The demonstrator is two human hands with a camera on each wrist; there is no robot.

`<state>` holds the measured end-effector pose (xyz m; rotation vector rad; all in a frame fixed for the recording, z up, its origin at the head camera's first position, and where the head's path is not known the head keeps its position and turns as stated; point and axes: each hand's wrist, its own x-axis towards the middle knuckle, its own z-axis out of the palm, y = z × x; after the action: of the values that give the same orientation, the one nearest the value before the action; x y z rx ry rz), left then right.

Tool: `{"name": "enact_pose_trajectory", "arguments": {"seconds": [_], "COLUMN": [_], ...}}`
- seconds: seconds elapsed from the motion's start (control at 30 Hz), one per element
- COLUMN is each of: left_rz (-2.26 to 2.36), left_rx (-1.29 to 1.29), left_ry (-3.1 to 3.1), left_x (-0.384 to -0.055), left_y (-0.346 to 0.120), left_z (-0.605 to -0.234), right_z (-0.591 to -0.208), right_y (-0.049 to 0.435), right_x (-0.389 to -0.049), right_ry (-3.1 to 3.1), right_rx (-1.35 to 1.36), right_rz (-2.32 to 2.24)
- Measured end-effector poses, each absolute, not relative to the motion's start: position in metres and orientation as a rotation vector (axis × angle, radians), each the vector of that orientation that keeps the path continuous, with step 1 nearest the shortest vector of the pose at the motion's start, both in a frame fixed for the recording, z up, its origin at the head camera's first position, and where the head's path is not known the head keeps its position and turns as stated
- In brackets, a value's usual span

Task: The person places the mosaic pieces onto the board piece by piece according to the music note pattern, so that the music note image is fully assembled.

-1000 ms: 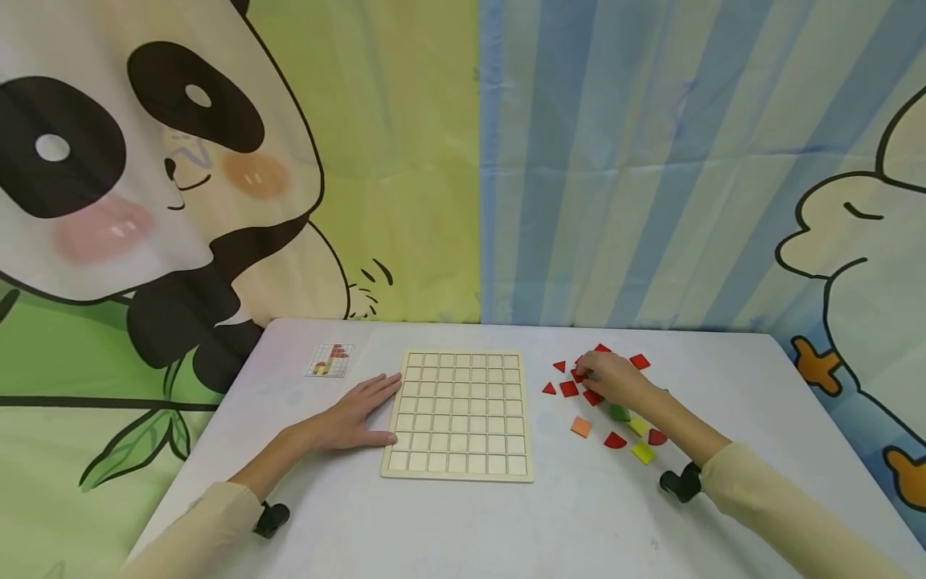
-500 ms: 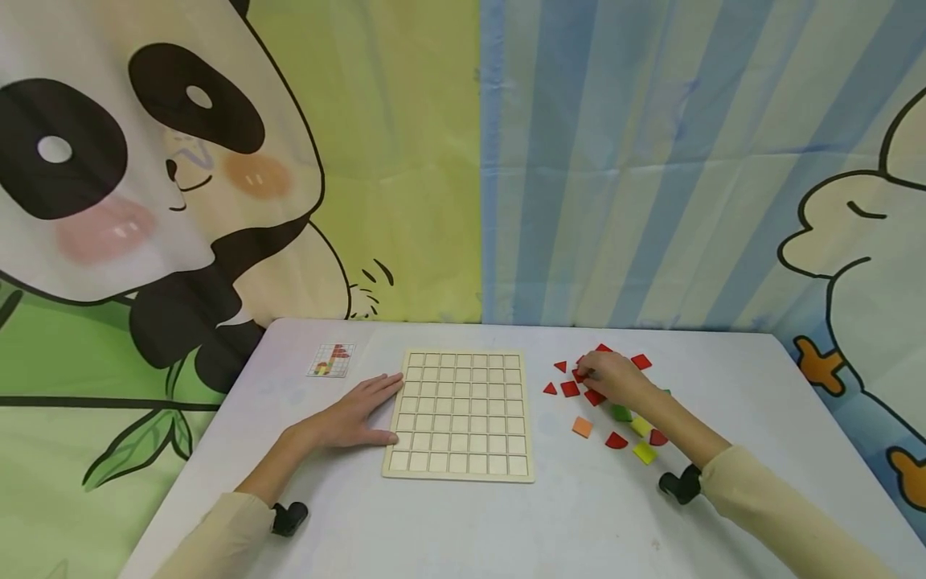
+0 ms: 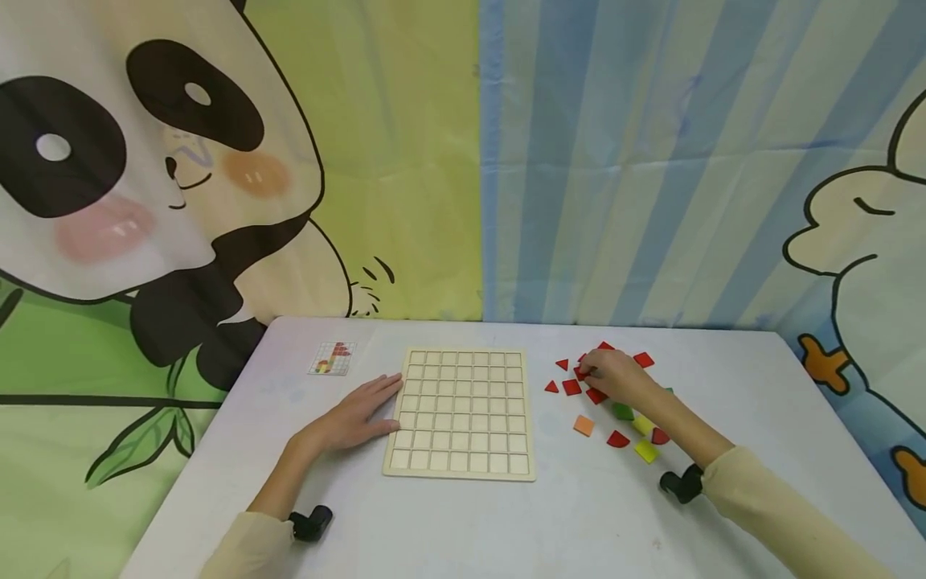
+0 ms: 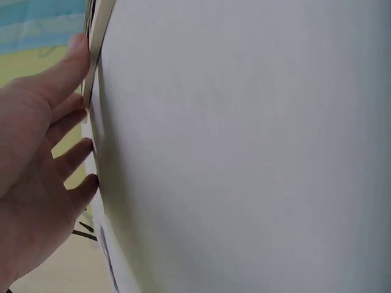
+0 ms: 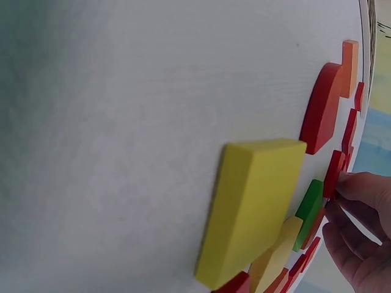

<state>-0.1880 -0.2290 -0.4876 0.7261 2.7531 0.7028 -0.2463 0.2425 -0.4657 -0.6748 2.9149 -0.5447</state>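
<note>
The pale grid board lies flat on the white desk. Against its left edge rests the left hand, fingers straight and thumb spread wide from them. Well to the board's right, the right hand reaches down among red pieces, its fingers bent; whether they pinch one, I cannot tell. Between that hand and the board lie two small red triangles and a red square. Also right of the board, but nearer the person, are an orange square, a green piece, two yellow pieces and two rounded red pieces. Left of the board, beyond the left hand, lies a printed card with a coloured grid pattern. Behind the board hangs a blue-striped curtain.
</note>
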Motion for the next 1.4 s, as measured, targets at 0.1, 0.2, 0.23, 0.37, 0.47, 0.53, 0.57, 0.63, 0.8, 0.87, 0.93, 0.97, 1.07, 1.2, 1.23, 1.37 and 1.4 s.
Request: {"name": "enact_pose_trajectory", "arguments": {"seconds": [0.1,0.2,0.23,0.37,0.47,0.53,0.57,0.63,0.8,0.87,0.93,0.97,1.07,1.2,1.23,1.37,1.4], "left_rz": [0.718,0.744,0.75,0.786,0.823,0.85,0.856,0.883,0.984,1.026,1.04,1.04,1.025,1.032,1.039,1.049,1.047], "left_rx": [0.685,0.63,0.616,0.562,0.523,0.517,0.51,0.483,0.401,0.368,0.346,0.342,0.353,0.343,0.339,0.321,0.319], "left_ry": [2.81,2.846,2.852,2.841,2.821,2.811,2.808,2.8,2.781,2.763,2.749,2.742,2.735,2.737,2.74,2.746,2.745], "left_x": [-0.187,-0.186,-0.186,-0.184,-0.184,-0.184,-0.184,-0.184,-0.185,-0.186,-0.187,-0.188,-0.19,-0.19,-0.19,-0.187,-0.187], "left_y": [-0.224,-0.219,-0.218,-0.214,-0.212,-0.21,-0.21,-0.209,-0.207,-0.206,-0.204,-0.203,-0.202,-0.201,-0.201,-0.2,-0.2], "left_z": [-0.487,-0.487,-0.487,-0.487,-0.488,-0.488,-0.488,-0.487,-0.486,-0.487,-0.489,-0.49,-0.493,-0.495,-0.495,-0.496,-0.496], "right_z": [-0.466,-0.466,-0.467,-0.467,-0.467,-0.466,-0.466,-0.465,-0.464,-0.464,-0.464,-0.463,-0.463,-0.465,-0.466,-0.473,-0.474], "right_y": [0.243,0.243,0.243,0.243,0.244,0.245,0.245,0.245,0.245,0.245,0.246,0.246,0.247,0.246,0.246,0.247,0.248], "right_x": [-0.246,-0.246,-0.246,-0.246,-0.246,-0.246,-0.246,-0.246,-0.244,-0.244,-0.244,-0.244,-0.245,-0.245,-0.245,-0.247,-0.247], "right_ry": [2.918,2.911,2.907,2.911,2.917,2.915,2.911,2.902,2.886,2.887,2.889,2.892,2.903,2.901,2.897,2.892,2.896], "right_rx": [-0.673,-0.676,-0.679,-0.678,-0.665,-0.671,-0.667,-0.654,-0.623,-0.628,-0.63,-0.635,-0.646,-0.644,-0.641,-0.676,-0.69], "right_rz": [-0.565,-0.586,-0.592,-0.586,-0.58,-0.587,-0.599,-0.625,-0.656,-0.653,-0.649,-0.643,-0.628,-0.642,-0.65,-0.645,-0.636]}}
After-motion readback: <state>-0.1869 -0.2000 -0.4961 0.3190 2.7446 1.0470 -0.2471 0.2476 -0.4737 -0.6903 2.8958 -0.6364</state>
